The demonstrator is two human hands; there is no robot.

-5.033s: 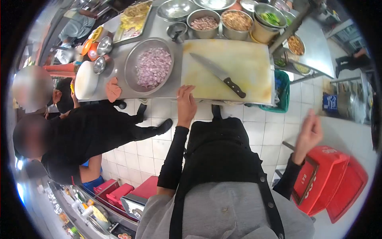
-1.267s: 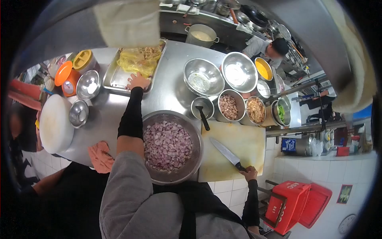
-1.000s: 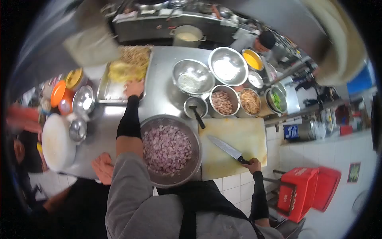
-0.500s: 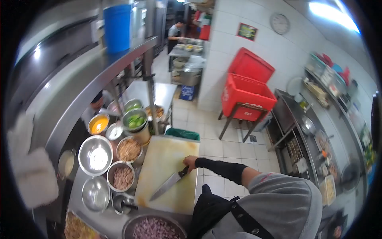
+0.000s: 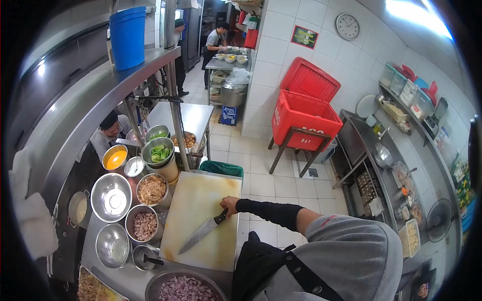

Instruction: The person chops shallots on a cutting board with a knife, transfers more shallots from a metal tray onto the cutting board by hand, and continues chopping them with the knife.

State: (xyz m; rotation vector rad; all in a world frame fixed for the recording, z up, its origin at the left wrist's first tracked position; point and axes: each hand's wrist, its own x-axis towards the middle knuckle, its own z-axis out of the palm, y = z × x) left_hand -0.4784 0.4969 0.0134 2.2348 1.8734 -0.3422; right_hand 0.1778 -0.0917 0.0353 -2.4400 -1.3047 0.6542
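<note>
My right hand (image 5: 230,205) is at the right edge of a white cutting board (image 5: 188,200), its fingers curled at the end of a chef's knife's black handle. The chef's knife (image 5: 200,235) lies flat across the board, blade pointing toward the lower left. A black sleeve covers my right forearm. My left hand is out of view. Left of the board stand a pot of diced pinkish meat (image 5: 144,226) and a pot of shredded light-brown food (image 5: 152,189). A large bowl of chopped red onion (image 5: 185,290) sits below the board.
Metal bowls (image 5: 111,197) crowd the counter's left side, beneath a steel shelf (image 5: 115,85) carrying a blue bucket (image 5: 127,39). A green-lined bin (image 5: 221,169) stands beyond the board. A red cooler (image 5: 306,120) sits on a stand. Several co-workers (image 5: 215,42) are farther back.
The view has shifted slightly, so the board, bowls and hand appear farther left. The knife keeps its place on the board. Another standing person now shows at the back.
</note>
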